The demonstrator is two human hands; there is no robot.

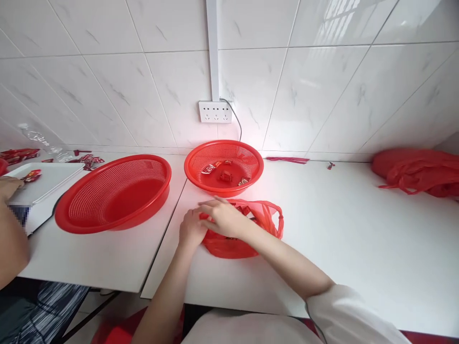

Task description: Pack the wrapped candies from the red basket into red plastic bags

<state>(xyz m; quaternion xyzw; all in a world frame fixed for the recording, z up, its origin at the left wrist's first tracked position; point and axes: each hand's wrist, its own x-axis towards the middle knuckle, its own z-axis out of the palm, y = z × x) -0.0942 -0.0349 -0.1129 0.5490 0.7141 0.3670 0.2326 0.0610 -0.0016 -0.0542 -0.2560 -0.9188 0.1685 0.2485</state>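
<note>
A small red plastic bag [240, 239] with wrapped sweets inside lies on the white table [358, 248], just in front of me. My left hand [191, 229] grips the bag's left edge, fingers curled on the plastic. My right hand [224, 215] lies over the bag's top with the fingers stretched to the left, pressing on it. Behind the bag stands a small red mesh basket [224, 165] holding a few wrapped sweets.
A larger red mesh basket [114, 191], with nothing in it, sits to the left. Another person's arm [10, 234] rests by a white tray [46, 179] at the far left. A pile of red bags [416, 172] lies far right. A wall socket [215, 111] is behind.
</note>
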